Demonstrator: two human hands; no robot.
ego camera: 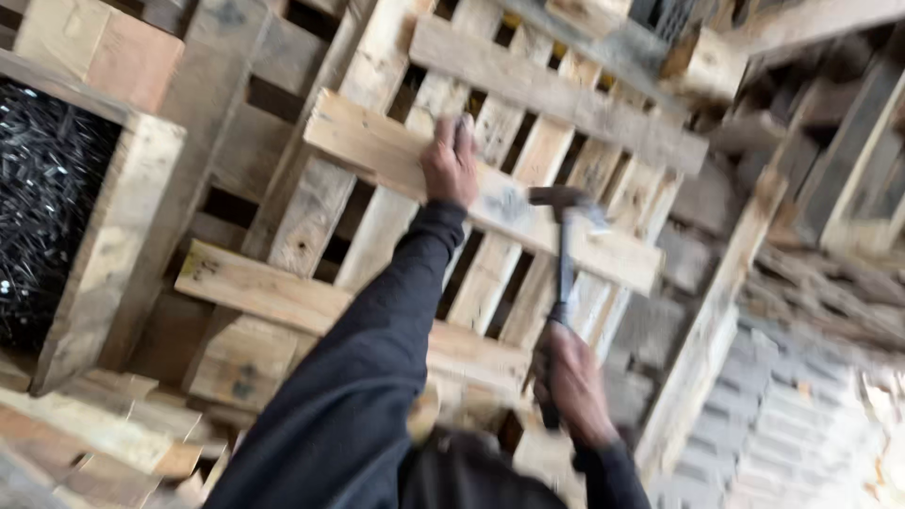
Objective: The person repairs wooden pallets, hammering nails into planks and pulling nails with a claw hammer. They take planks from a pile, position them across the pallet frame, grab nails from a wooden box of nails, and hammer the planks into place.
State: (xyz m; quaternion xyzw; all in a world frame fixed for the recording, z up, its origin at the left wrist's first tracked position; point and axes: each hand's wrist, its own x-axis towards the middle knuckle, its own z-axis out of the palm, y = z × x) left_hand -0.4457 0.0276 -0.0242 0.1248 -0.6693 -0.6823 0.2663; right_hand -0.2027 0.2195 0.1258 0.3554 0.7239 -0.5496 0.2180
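The pallet (415, 236) fills the middle, and its crosswise boards stand proud of the slats. The upper board (377, 151) runs from ten o'clock down towards three, with the left hand (450, 162) pressed on it and the dark sleeve (377, 377) barring the way up from six o'clock. Dark gaps between the slats are narrow; whether a hand would fit through is unclear. At three o'clock of the left hand the hammer (563, 254) stands upright in the right hand (572, 382), its head over the board. A crate of nails (47, 207) blocks nine o'clock. Stacked timber (830, 188) crowds two o'clock. Paving (754, 415) at four o'clock lies open.
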